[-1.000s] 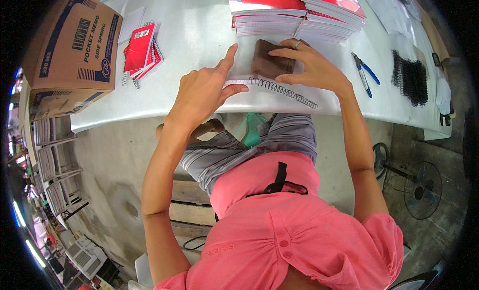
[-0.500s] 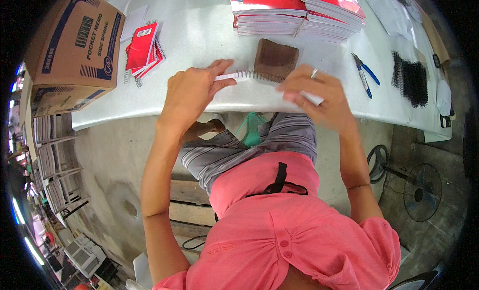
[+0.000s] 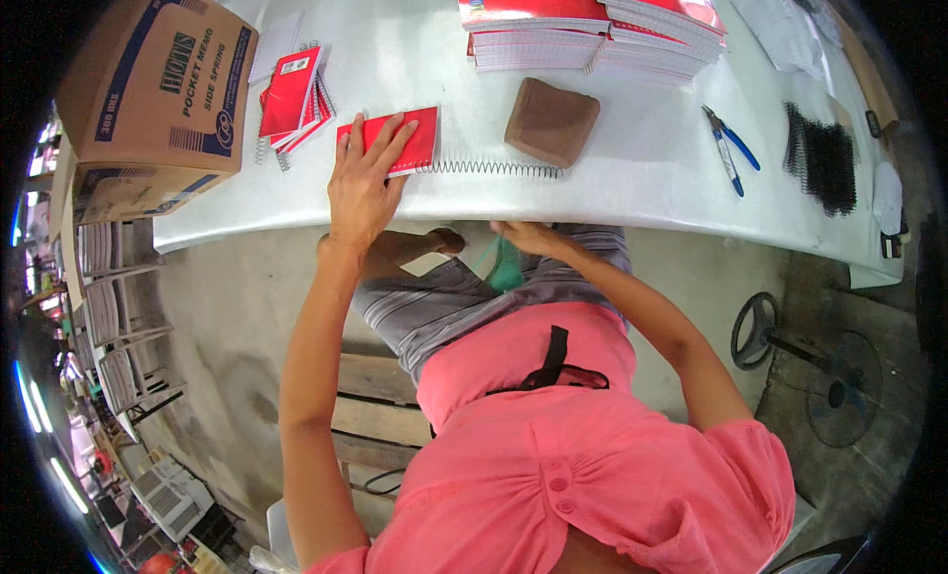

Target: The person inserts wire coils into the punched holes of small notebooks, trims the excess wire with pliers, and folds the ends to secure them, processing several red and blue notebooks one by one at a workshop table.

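Note:
A small red memo pad (image 3: 423,129) lies flat near the table's front edge, its cover facing up. Across that cover rests my left hand (image 3: 369,164), fingers spread and pressing lightly, so it is open. From the pad's near edge a thin dark wire coil (image 3: 494,168) runs out to the right along the tabletop. It reaches the near corner of a brown block (image 3: 553,120). My right hand (image 3: 528,238) is low at the table's front edge, above my lap. Its fingers are partly hidden, and whether they hold anything does not show.
Red coil-bound memo pads (image 3: 291,90) lie by a cardboard box (image 3: 158,90) at left. Tall stacks of red-covered pads (image 3: 538,45) stand at the back. Blue-handled pliers (image 3: 729,149) and a heap of black coils (image 3: 823,159) are at right. A fan (image 3: 839,388) stands below.
The pad, earlier held up between both hands, now lies on the table under my left hand. My right hand has let go and dropped to the table's edge. The coil's long tail now shows.

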A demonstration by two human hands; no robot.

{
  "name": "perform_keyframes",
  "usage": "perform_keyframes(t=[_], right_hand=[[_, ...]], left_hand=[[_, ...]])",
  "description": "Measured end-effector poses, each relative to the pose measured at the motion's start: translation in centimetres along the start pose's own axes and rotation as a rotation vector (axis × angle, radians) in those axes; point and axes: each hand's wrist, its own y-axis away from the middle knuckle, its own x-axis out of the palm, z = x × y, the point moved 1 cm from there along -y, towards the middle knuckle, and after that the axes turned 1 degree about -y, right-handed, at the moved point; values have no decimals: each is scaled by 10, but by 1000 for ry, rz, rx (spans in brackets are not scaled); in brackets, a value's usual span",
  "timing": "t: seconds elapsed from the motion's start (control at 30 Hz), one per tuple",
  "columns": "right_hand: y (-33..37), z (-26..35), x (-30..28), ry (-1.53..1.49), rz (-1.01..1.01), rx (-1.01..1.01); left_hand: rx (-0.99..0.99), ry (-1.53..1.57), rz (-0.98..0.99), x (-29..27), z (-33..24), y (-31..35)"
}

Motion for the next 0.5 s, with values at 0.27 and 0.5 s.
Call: perform_keyframes(t=[0.27,0.5], right_hand=[[-45,-2,28,265,-41,78],[-69,47,36,419,122,-14]], left_hand=[[-13,-27,-2,0,6,10],[-28,-14,16,-1,4,3]])
